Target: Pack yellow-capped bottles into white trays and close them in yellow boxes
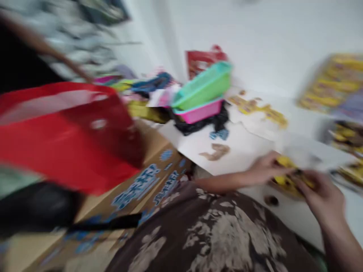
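Toward four o'clock, the left hand (pixel 266 170) and right hand (pixel 320 198) have fingers curled on a yellow packet (pixel 286 175), their exact grip blurred. A loosened finger could drop it onto the white tabletop (pixel 295 217).

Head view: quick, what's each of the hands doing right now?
Left hand: touching the yellow packet; blur hides whether it grips.
Right hand: looks closed, holding the packet's edge.

Two hands (pixel 268 170) — two stacked plastic baskets (pixel 202 88).
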`<state>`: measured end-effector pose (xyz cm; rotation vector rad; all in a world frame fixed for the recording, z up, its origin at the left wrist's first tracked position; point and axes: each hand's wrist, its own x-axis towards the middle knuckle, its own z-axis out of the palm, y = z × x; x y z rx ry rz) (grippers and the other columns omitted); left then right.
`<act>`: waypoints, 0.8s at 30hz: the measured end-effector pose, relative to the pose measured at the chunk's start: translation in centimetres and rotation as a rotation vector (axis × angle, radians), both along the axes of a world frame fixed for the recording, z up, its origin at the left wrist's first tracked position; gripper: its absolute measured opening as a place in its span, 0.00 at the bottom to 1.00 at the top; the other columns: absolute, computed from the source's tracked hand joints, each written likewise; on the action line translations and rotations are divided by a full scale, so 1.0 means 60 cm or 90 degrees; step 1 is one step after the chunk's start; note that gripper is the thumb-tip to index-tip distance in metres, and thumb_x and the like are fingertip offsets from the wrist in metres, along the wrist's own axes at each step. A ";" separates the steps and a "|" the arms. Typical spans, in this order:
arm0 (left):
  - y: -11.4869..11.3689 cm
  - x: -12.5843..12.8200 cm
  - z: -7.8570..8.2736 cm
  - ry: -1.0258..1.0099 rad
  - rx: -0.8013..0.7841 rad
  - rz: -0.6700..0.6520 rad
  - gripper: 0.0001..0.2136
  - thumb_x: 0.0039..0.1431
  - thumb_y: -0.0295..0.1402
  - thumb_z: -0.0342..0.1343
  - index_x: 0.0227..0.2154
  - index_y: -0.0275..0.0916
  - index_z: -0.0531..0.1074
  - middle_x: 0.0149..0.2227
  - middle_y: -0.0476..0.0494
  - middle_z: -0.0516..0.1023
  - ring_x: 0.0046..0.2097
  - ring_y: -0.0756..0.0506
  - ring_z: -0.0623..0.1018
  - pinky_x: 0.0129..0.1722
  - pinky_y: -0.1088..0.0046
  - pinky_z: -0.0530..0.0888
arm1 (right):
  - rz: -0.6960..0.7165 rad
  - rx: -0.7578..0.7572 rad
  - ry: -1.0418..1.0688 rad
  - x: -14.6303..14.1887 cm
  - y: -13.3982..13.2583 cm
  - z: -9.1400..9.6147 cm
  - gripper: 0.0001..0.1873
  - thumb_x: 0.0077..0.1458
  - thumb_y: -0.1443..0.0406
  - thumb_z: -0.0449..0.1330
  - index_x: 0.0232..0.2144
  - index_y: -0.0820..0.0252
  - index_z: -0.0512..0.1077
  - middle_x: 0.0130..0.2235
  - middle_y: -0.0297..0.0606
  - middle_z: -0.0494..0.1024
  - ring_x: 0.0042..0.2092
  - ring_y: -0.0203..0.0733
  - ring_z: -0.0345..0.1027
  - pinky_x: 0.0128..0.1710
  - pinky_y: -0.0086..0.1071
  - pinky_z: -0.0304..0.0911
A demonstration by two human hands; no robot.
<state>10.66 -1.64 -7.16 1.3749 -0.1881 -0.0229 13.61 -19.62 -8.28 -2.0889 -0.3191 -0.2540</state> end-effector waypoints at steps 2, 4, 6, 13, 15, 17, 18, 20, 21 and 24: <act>0.007 -0.001 0.002 0.062 -0.066 0.042 0.26 0.49 0.57 0.76 0.38 0.44 0.75 0.37 0.51 0.81 0.40 0.48 0.82 0.43 0.71 0.82 | -0.076 0.061 0.063 -0.033 -0.032 -0.001 0.32 0.45 0.35 0.74 0.38 0.52 0.81 0.39 0.44 0.85 0.42 0.58 0.82 0.44 0.53 0.80; 0.008 0.008 0.001 0.085 -0.105 -0.012 0.28 0.50 0.56 0.77 0.39 0.43 0.72 0.40 0.50 0.82 0.42 0.47 0.83 0.45 0.70 0.83 | -0.055 0.108 0.058 -0.036 -0.038 -0.002 0.27 0.48 0.41 0.73 0.40 0.53 0.81 0.41 0.43 0.86 0.44 0.55 0.82 0.47 0.51 0.79; 0.008 0.013 -0.001 0.088 -0.122 -0.056 0.28 0.52 0.55 0.77 0.41 0.42 0.71 0.42 0.49 0.83 0.43 0.47 0.85 0.45 0.69 0.84 | -0.033 0.115 0.037 -0.025 -0.038 -0.002 0.20 0.53 0.48 0.73 0.41 0.53 0.80 0.42 0.41 0.87 0.45 0.52 0.82 0.50 0.48 0.78; 0.005 0.009 -0.007 0.051 -0.102 -0.075 0.25 0.56 0.52 0.75 0.43 0.42 0.71 0.41 0.50 0.82 0.42 0.47 0.85 0.44 0.68 0.86 | 0.026 0.025 -0.013 -0.028 -0.040 0.010 0.14 0.58 0.57 0.69 0.46 0.52 0.81 0.46 0.40 0.87 0.47 0.49 0.81 0.53 0.47 0.76; 0.007 0.010 -0.005 0.047 -0.092 -0.083 0.25 0.56 0.52 0.76 0.43 0.42 0.71 0.40 0.50 0.81 0.41 0.48 0.84 0.42 0.69 0.86 | 0.018 0.003 0.022 -0.026 -0.042 0.009 0.14 0.57 0.56 0.70 0.45 0.53 0.79 0.44 0.40 0.86 0.44 0.48 0.81 0.48 0.45 0.76; 0.012 0.011 -0.004 0.037 -0.088 -0.072 0.25 0.57 0.52 0.76 0.42 0.42 0.70 0.40 0.51 0.81 0.41 0.48 0.84 0.40 0.71 0.85 | -0.009 -0.006 0.065 -0.020 -0.045 0.007 0.17 0.56 0.55 0.71 0.44 0.54 0.76 0.41 0.39 0.85 0.40 0.47 0.79 0.42 0.42 0.74; 0.015 0.011 -0.004 0.027 -0.088 -0.058 0.25 0.57 0.53 0.76 0.41 0.43 0.70 0.39 0.51 0.81 0.41 0.48 0.84 0.39 0.72 0.84 | -0.017 -0.007 0.085 -0.017 -0.047 0.007 0.18 0.56 0.54 0.71 0.44 0.54 0.74 0.39 0.38 0.85 0.38 0.46 0.78 0.40 0.41 0.72; 0.023 0.013 -0.004 0.001 -0.081 -0.023 0.26 0.57 0.54 0.76 0.40 0.43 0.69 0.39 0.51 0.80 0.40 0.48 0.84 0.37 0.74 0.82 | -0.012 -0.014 0.109 -0.011 -0.052 0.012 0.19 0.57 0.53 0.70 0.45 0.54 0.72 0.38 0.37 0.83 0.35 0.44 0.76 0.36 0.39 0.71; 0.027 0.015 -0.004 -0.013 -0.074 -0.008 0.26 0.56 0.55 0.76 0.39 0.43 0.69 0.38 0.51 0.80 0.39 0.49 0.83 0.35 0.75 0.80 | 0.000 -0.033 0.107 -0.009 -0.055 0.018 0.18 0.57 0.54 0.69 0.45 0.54 0.73 0.38 0.37 0.83 0.35 0.44 0.76 0.36 0.39 0.70; 0.036 0.018 -0.005 -0.047 -0.034 0.022 0.26 0.54 0.54 0.77 0.38 0.42 0.71 0.35 0.53 0.77 0.36 0.51 0.79 0.34 0.76 0.77 | 0.042 -0.194 0.044 -0.007 -0.064 0.041 0.15 0.57 0.60 0.68 0.46 0.55 0.77 0.43 0.41 0.84 0.40 0.47 0.77 0.41 0.40 0.71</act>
